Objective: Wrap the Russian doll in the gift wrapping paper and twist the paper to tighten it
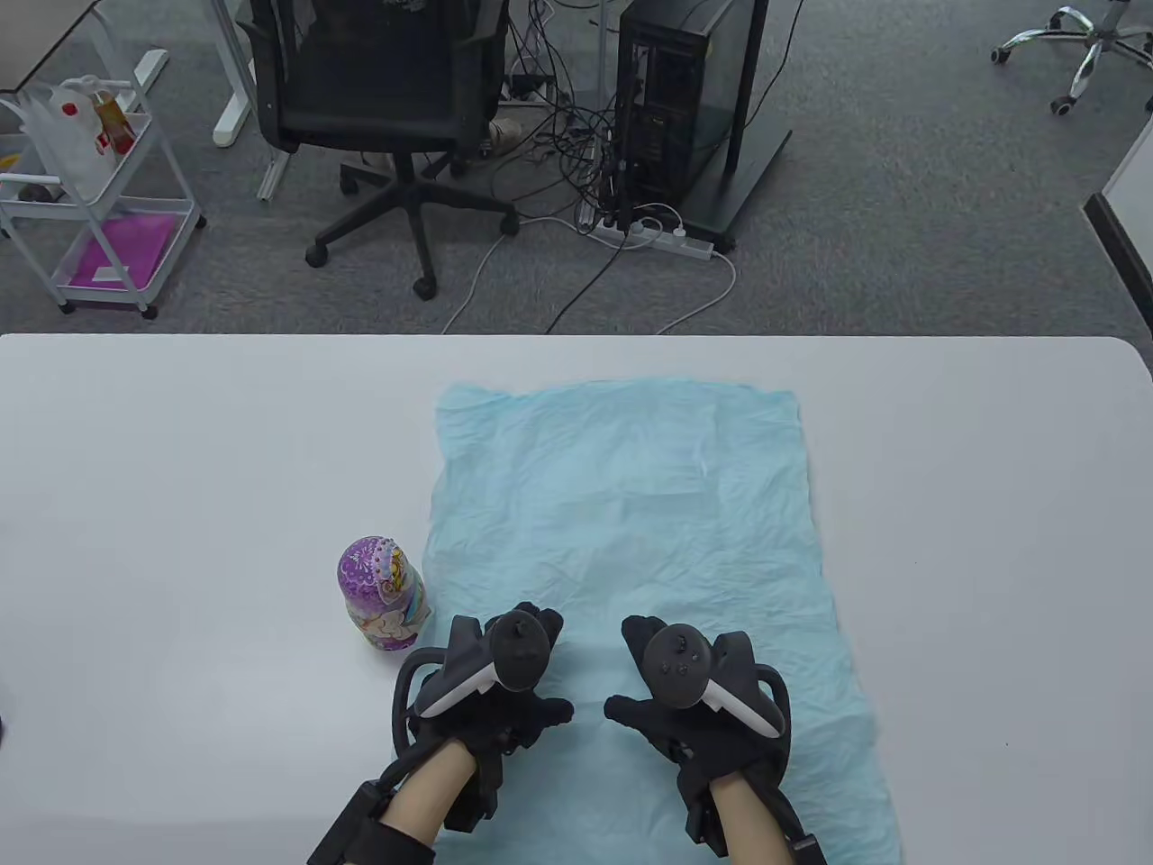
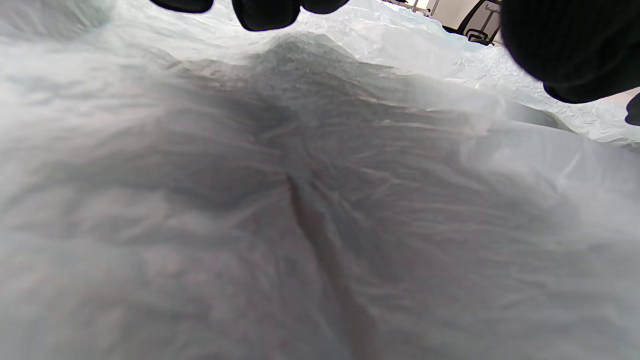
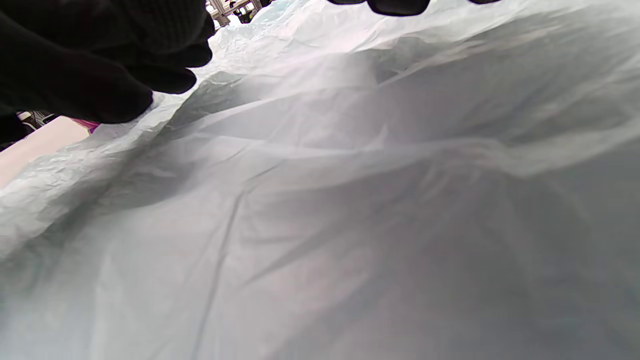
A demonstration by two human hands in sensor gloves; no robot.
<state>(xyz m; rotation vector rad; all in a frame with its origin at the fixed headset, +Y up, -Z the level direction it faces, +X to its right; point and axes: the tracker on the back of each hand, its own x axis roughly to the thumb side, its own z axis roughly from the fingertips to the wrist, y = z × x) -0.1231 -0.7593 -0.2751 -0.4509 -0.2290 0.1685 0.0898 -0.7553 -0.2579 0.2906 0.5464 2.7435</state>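
Observation:
A crumpled light-blue sheet of wrapping paper [image 1: 621,541] lies spread flat on the white table [image 1: 180,468]. The purple painted Russian doll [image 1: 381,594] stands upright just off the paper's left edge. My left hand [image 1: 518,671] rests flat on the paper's near part, right of the doll and apart from it. My right hand [image 1: 662,676] lies flat on the paper beside it, thumb pointing left. Both wrist views show wrinkled paper [image 2: 320,200] [image 3: 350,210] close below, with black fingertips [image 2: 265,12] [image 3: 397,6] at the top edge.
Beyond the table's far edge are an office chair [image 1: 378,99], a computer tower on a stand [image 1: 685,108], cables on the carpet, and a white trolley [image 1: 90,207] at far left.

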